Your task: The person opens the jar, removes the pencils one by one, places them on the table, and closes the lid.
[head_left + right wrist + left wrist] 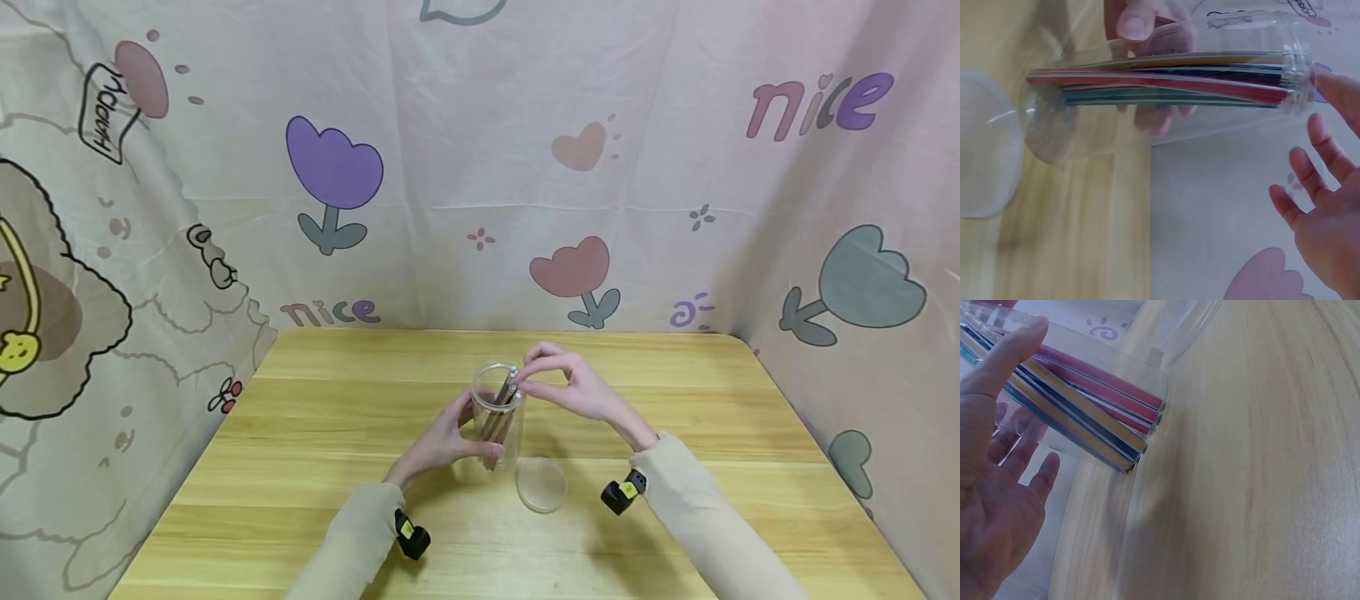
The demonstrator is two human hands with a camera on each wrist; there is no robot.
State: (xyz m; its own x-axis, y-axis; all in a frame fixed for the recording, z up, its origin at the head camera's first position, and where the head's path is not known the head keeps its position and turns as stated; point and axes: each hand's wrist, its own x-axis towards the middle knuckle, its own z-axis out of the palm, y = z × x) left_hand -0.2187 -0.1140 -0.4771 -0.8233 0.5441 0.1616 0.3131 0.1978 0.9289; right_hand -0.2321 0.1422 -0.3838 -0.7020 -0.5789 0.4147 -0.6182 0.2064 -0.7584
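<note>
A tall clear plastic jar stands near the middle of the table, its mouth uncovered. Inside lean several slim striped pencils in red, yellow, black and green, bunched toward one side. My left hand grips the jar from the left, thumb across the near side and fingers behind it. At the right of the rim, the thumb and index finger of my right hand pinch at the pencils' upper ends. Its other fingers stand apart from the jar in the right wrist view. A round clear lid lies on the table just in front.
The wooden table reaches back to a patterned cloth that hangs behind it and along both sides. Black wrist cameras sit on both cuffs, low over the tabletop.
</note>
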